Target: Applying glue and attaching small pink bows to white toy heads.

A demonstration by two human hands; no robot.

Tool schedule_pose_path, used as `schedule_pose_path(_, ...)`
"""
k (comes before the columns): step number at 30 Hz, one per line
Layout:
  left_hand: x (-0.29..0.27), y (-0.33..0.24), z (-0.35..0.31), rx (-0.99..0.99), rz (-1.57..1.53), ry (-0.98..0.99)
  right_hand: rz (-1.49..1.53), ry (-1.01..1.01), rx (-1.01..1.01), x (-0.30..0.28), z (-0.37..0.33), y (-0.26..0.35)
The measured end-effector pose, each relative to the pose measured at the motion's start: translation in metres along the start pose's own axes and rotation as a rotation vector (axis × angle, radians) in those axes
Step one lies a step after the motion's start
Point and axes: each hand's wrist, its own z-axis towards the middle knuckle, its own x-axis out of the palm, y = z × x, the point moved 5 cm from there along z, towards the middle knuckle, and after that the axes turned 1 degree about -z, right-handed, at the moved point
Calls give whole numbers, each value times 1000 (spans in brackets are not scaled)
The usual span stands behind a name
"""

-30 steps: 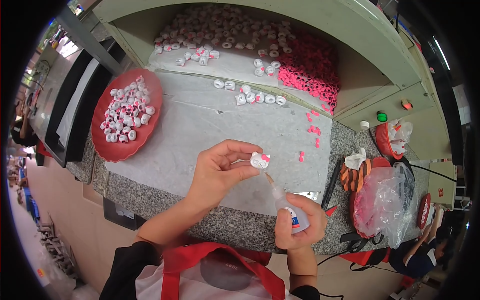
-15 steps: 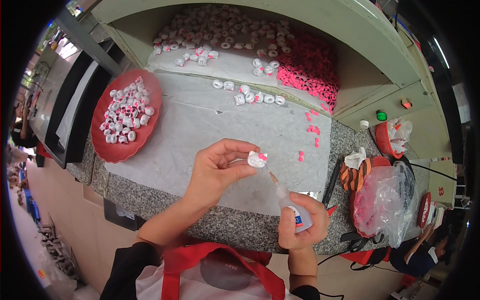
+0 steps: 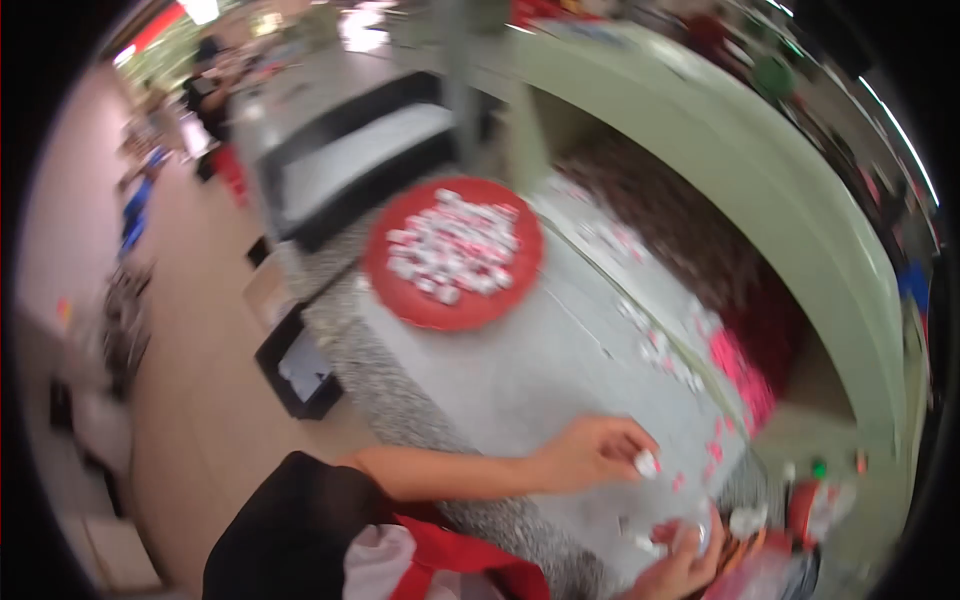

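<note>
Pinched between the thumb and fingers of my left hand (image 3: 590,455) is a small white cat-head piece (image 3: 647,463) with a pink bow, held above the white sheet (image 3: 450,385). My right hand (image 3: 688,565), lower right, is wrapped round a clear squeeze bottle (image 3: 712,535); motion blurs the bottle and its tip. Loose pink bows (image 3: 714,450) lie on the sheet beyond my hands. A red dish (image 3: 470,314) heaped with white-and-pink pieces stands farther left. White pieces (image 3: 660,352) sit in a blurred row by the shelf.
A pale green shelf unit (image 3: 800,150) arches over the back, with a pink heap (image 3: 740,370) inside. A black tray (image 3: 285,215) is beyond the dish; a black bin (image 3: 305,365) hangs by the granite edge (image 3: 385,400). Plastic-wrapped items (image 3: 765,572) are at lower right.
The view has swung left, so the dish is now near the middle and my hands at lower right. The left hand still holds the cat-head piece; the right still holds the bottle.
</note>
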Motion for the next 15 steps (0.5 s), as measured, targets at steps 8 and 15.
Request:
schedule_pose_path(8,15,21,-24,88,-69,-1,-1046,115,-155,1,15,-34)
schedule_pose_path(15,3,27,-1,13,-34,38,-581,129,94,-15,59,-96)
